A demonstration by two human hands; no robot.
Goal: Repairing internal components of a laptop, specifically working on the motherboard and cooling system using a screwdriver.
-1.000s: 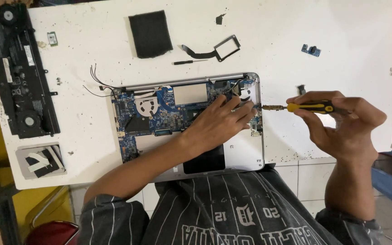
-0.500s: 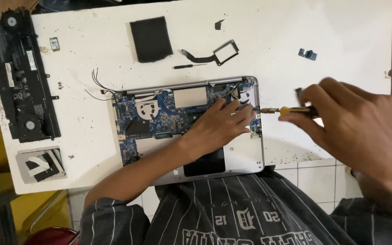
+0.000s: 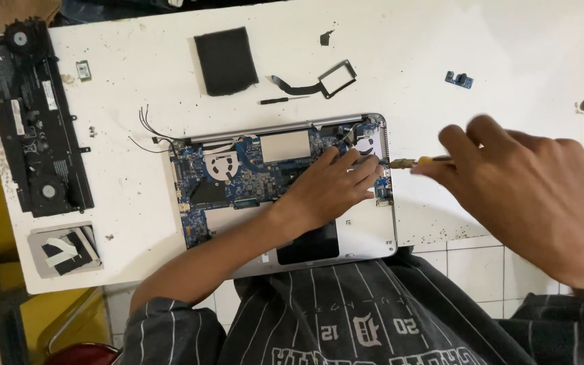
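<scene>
An opened silver laptop base [image 3: 366,233] lies on the white table [image 3: 400,54], its blue circuit board [image 3: 238,179] bared. My left hand [image 3: 329,189] rests flat on the board's right part, fingers pointing toward the right edge. My right hand [image 3: 522,192] is close to the camera at the right and grips a screwdriver [image 3: 417,162] with a yellow handle. Its tip lies level, pointing left at the laptop's right edge beside my left fingertips.
A black battery and fan assembly [image 3: 32,115] lies at the far left, a grey metal bracket [image 3: 65,250] below it. Behind the laptop lie a black pad [image 3: 226,59], a black frame with ribbon cable [image 3: 326,81], a small tool [image 3: 284,100] and a small blue board [image 3: 458,80].
My right hand has risen toward the camera and now looks larger, still holding the screwdriver at the laptop's right edge. My left hand stayed on the board.
</scene>
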